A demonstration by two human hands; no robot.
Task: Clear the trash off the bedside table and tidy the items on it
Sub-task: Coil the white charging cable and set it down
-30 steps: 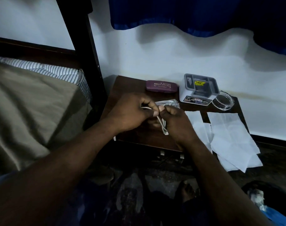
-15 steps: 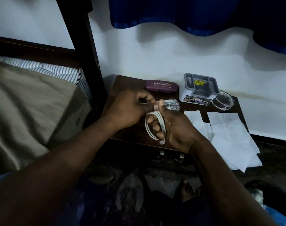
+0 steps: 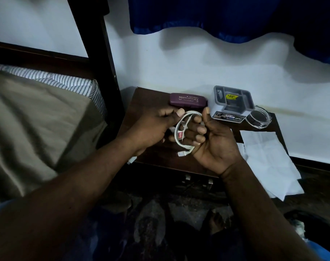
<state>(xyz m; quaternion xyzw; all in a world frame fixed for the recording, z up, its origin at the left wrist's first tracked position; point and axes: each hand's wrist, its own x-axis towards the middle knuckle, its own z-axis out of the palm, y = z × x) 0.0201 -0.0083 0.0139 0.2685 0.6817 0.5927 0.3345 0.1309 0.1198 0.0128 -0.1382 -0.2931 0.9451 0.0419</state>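
White cable (image 3: 179, 127) held over the bedside table (image 3: 141, 102) w/ both hands. Right hand (image 3: 215, 142), now turned palm-up vs. half a sec ago, curls its fingers round the coil; left hand (image 3: 156, 127) pinches the loop's far-left side. Coil is wider than before. Far edge: glasses case (image 3: 187, 99) and grey box (image 3: 232, 103), unmoved.

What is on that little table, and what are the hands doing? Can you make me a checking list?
Surface: dark wooden bedside table.
Job's things: purple glasses case, grey organiser box and clear round lid along the back.
Clutter: white paper sheets hanging over the right edge.
Grips: left hand pinches the white cable; right hand holds its coil.
Cables: white cable, looped, one plug dangling.
Surroundings: bed to the left, blue curtain above.
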